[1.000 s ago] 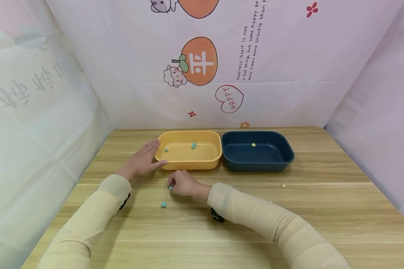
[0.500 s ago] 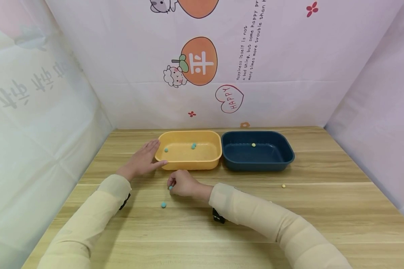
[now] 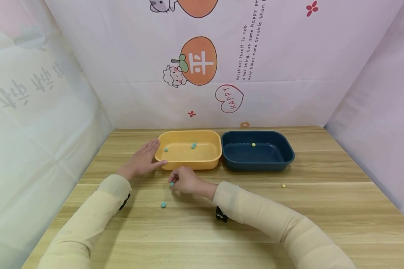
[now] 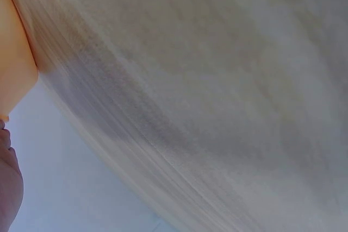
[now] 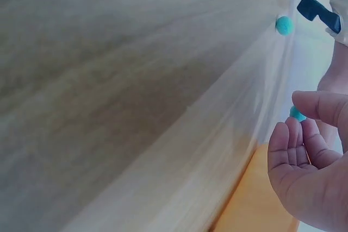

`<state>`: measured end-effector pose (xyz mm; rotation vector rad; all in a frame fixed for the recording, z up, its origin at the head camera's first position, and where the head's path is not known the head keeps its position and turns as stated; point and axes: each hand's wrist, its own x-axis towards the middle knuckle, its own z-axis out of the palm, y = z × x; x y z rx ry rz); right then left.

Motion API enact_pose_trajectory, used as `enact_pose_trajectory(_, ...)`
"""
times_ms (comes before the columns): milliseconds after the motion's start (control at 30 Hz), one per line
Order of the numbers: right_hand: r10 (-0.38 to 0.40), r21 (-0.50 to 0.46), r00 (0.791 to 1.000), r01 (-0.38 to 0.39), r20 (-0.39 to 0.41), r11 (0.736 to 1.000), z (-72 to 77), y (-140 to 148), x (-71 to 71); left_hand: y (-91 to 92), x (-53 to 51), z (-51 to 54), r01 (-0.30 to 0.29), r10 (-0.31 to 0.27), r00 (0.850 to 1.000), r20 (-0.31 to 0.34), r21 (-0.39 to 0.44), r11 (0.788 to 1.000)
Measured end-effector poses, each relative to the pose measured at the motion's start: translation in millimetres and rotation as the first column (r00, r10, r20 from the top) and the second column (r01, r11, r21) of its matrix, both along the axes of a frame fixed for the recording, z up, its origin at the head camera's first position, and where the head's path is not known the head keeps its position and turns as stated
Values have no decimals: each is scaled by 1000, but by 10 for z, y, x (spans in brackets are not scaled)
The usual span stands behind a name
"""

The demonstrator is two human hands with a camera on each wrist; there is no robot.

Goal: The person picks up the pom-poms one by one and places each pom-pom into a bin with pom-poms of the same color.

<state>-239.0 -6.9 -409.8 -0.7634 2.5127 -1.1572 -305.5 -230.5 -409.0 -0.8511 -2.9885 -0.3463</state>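
Note:
In the head view my left hand point(image 3: 141, 160) lies with straight fingers against the left end of the yellow bin point(image 3: 191, 165). The right hand point(image 3: 186, 180) is just in front of that bin, thumb and fingertips pinching a small teal ball point(image 3: 171, 184). The right wrist view shows this teal ball point(image 5: 296, 113) between the thumb and curled fingers. A second teal ball point(image 3: 163, 204) lies on the table, nearer the camera. Several more teal balls point(image 3: 166, 150) sit inside the yellow bin.
A dark blue bin point(image 3: 258, 166) stands against the yellow bin's right side, with a pale yellow ball point(image 3: 253, 145) inside. Another pale yellow ball point(image 3: 284, 186) lies on the wooden table point(image 3: 323, 209). Printed cloth point(image 3: 282, 93) hangs behind and at both sides.
My right hand has lifted slightly and moved a little toward the yellow bin, carrying the pinched teal ball with it. The left hand has stayed where it was.

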Motion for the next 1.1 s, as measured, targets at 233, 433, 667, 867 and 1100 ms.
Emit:
enact_pose_trajectory(233, 10, -16, 1000, -10, -23, 1000, 67, 41, -19, -3, 8, -6, -2, 2, 1000, -3, 10, 1000)
enact_pose_trajectory(433, -21, -54, 998, 18, -54, 998, 145, 89, -54, 2, 2, -8, -9, 9, 1000, -4, 15, 1000)
enact_pose_trajectory(667, -62, -108, 997, 57, -52, 993, 262, 151, -84, -1, -24, -31, -17, 17, 1000, 1, 11, 1000)
enact_pose_trajectory(867, -120, -150, 992, 114, -31, 982, 364, 187, -122, -6, -22, -29, -13, 13, 1000, 7, 25, 1000)
enact_pose_trajectory(1100, -196, -188, 980, 188, -24, 964, 451, 243, -225, 0, -6, -11, -26, 26, 1000, 13, 18, 1000)
